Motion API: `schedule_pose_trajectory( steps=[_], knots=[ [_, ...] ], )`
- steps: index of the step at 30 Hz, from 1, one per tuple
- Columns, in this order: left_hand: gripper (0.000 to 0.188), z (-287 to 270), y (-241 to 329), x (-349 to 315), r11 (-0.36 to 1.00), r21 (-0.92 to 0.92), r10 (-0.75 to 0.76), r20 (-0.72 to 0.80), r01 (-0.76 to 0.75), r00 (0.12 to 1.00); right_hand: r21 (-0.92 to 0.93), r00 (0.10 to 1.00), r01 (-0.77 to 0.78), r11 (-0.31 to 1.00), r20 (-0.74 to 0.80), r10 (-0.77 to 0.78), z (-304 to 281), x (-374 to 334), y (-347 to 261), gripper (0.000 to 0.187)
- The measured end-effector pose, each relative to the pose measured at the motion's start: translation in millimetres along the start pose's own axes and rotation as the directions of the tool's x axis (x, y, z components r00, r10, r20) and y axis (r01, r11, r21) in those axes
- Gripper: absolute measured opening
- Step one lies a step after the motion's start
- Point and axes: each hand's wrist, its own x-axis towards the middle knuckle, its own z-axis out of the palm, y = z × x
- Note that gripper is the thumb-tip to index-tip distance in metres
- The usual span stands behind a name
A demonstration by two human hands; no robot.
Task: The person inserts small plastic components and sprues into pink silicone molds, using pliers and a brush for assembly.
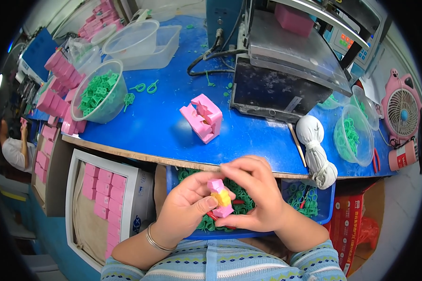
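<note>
My left hand (187,203) pinches a small pink and yellow plastic piece (221,199) between thumb and fingers, over a blue bin (323,213). My right hand (258,196) curves around the piece's right side. Its fingers and thumb are apart, with the fingertips close to my left fingers and the thumb near the piece's lower end. Whether the right thumb touches the piece I cannot tell. Green plastic parts (241,193) and some red objects lie in the bin below. On the blue table (164,133) ahead stands a pink block-shaped casing (203,119) with a jagged opening.
A tub of green parts (100,93) stands left, beside stacked pink blocks (61,77). A dark machine (281,82) fills the back right. Near it lie a white cloth bundle (316,152), a wooden stick (297,144) and another tub (354,136). A pink fan (401,105) stands far right.
</note>
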Motion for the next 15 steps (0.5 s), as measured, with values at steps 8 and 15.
schedule_pose_trajectory(
  steps=[8, 15],
  knots=[
    [0.051, 11.5, 6.0, 4.8, 0.934, -0.317, -0.132, 0.115, 0.162, 0.985, 0.146, 0.997, 0.046, 0.988, 0.049, -0.053, 5.6, -1.7, 4.9, 0.059],
    [0.051, 5.8, 1.9, 3.6, 0.987, -0.147, -0.061, 0.065, 0.07, 0.996, 0.045, 0.995, 0.095, 0.994, 0.037, -0.097, 5.9, -1.9, 4.2, 0.057]
  ],
)
